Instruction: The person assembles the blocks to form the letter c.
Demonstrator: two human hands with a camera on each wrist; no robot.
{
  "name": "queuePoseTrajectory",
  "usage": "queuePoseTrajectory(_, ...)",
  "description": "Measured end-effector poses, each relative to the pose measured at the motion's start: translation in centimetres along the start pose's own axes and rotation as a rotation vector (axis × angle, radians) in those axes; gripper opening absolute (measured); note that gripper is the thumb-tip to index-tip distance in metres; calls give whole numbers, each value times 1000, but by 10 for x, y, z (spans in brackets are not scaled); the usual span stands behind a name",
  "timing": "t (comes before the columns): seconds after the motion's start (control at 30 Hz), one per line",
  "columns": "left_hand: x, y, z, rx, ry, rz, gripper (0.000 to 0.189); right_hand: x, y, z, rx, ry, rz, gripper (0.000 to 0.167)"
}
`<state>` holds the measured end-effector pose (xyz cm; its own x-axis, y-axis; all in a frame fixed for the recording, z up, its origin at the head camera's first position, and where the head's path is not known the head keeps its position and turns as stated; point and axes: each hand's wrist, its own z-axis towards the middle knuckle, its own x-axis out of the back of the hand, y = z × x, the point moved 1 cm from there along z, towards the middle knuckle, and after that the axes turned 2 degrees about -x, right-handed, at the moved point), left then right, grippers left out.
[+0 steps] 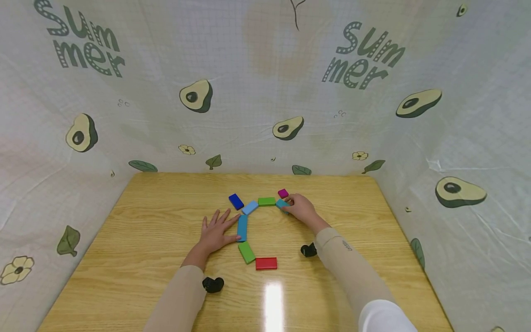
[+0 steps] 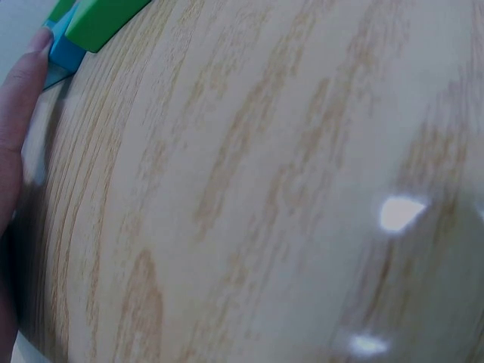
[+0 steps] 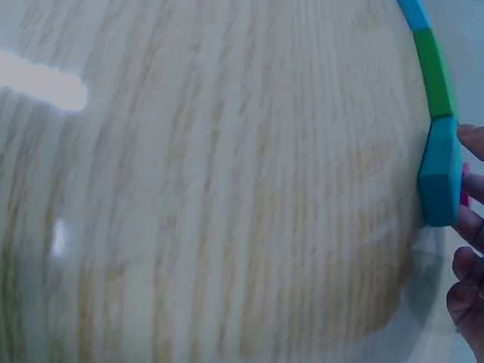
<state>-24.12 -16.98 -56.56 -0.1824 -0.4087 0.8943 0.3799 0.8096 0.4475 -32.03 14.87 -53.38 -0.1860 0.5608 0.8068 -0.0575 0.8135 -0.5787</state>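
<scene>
My left hand [image 1: 215,234] lies spread on the table, with its thumb and a fingertip at the long blue block [image 1: 242,228]. In the left wrist view, a fingertip [image 2: 40,39] touches that block. My right hand [image 1: 302,210] pinches a teal block [image 1: 281,205] at the right end of a curved row. In the right wrist view, its fingers [image 3: 470,181] are along the far side of the teal block [image 3: 440,175]. To its left is a green block [image 1: 267,202], then a light blue block [image 1: 250,208]. Another green block [image 1: 246,252] and a red block [image 1: 266,263] continue the curve nearer me.
A dark blue block [image 1: 236,201] lies outside the curve at the upper left. Just behind the right hand is a small magenta block [image 1: 283,193]. The wooden table [image 1: 352,198] meets a printed cloth [image 1: 249,55] at the back and sides. Black wrist devices [image 1: 213,285] show beside both sleeves.
</scene>
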Motion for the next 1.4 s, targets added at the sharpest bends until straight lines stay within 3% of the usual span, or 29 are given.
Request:
queuePoseTrajectory(0.2, 1, -1, 0, 1, 1, 7, 77, 4, -16, 5, 5, 3, 72, 41)
queuePoseTrajectory(0.33, 2, -1, 0, 2, 0, 8, 77, 4, -30, 9, 65, -9, 80, 39)
queuePoseTrajectory(0.47, 0, -2, 0, 1, 1, 7, 77, 0, -42, 15, 122, -14, 66, 38)
queuePoseTrajectory(0.7, -1, -1, 3, 16, -17, 21, 77, -13, -56, 22, 142, -27, 102, 37)
queuePoseTrajectory(0.87, -2, 1, 4, 14, -7, 26, 76, -21, -66, 27, 186, -70, 132, 37)
queuePoseTrajectory(1.17, -3, 1, 2, -8, 21, 13, 77, -35, -86, 38, 267, -139, 92, 38)
queuePoseTrajectory(1.4, 0, 1, -1, 31, -22, 15, 77, -47, -102, 44, 298, -202, 80, 35)
